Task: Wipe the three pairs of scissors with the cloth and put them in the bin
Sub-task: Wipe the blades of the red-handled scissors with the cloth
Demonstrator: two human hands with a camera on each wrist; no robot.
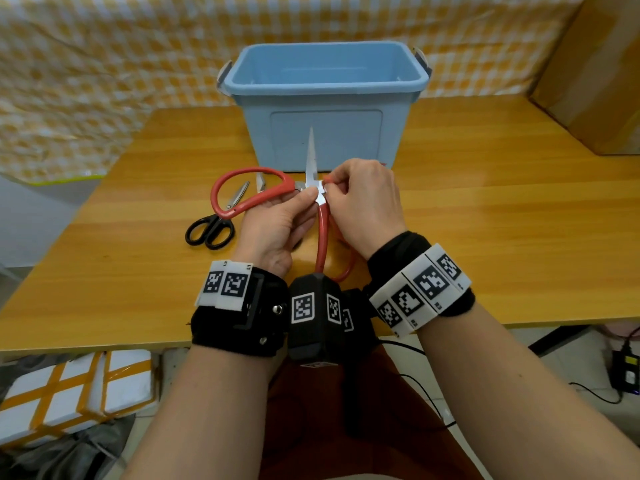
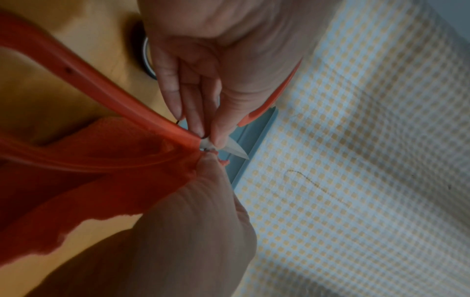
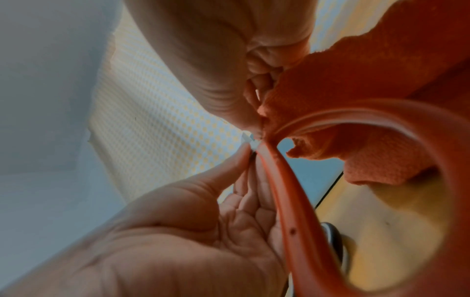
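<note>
The red-handled scissors point(image 1: 263, 192) are held above the table point(image 1: 485, 209), the left hand point(image 1: 277, 223) pinching them at the pivot while the right hand point(image 1: 363, 199) grips the orange cloth point(image 3: 356, 100) against the blade. The black scissors point(image 1: 214, 223) lie on the table, a third pair is not clearly visible, and the blue bin point(image 1: 325, 81) looks empty, so wiping seems barely begun.

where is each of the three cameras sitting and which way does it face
Head: worn on the head, facing forward and down at the table, blue bin, black scissors; both forearms, left hand, right hand show.
Left wrist: looks along the left hand at its fingers pinching the red scissors.
Right wrist: looks along the right hand holding the orange cloth.
Shared: both wrist views show the red scissors, the cloth and both hands.
</note>
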